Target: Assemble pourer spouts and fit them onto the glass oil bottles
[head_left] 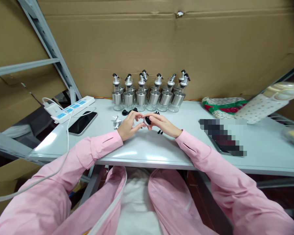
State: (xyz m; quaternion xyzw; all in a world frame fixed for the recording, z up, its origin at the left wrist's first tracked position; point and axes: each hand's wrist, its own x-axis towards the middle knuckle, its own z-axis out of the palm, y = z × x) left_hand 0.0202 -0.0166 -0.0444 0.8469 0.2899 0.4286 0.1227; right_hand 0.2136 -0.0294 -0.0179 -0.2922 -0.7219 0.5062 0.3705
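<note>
Above the table, my right hand (165,125) grips a small round black-and-silver bottle cap piece (147,120) in its fingers. My left hand (128,125) meets it from the other side, thumb and fingertips curled against the same piece. Beside my left hand lie silver pourer parts (116,122). Black round caps (124,112) rest just behind it, partly hidden. Small black parts (160,132) lie under and near my right hand. Farther back stand several glass-and-steel bottles (154,97) in rows, topped with silver-and-black pourers (158,78).
A white power strip (73,108) and a phone (83,123) lie at the left, with a white cable crossing my left sleeve. At the right are a dark pixelated object (220,137), a green-red-white bag (222,106) and a dotted roll (257,106). Cardboard (161,42) stands behind the table.
</note>
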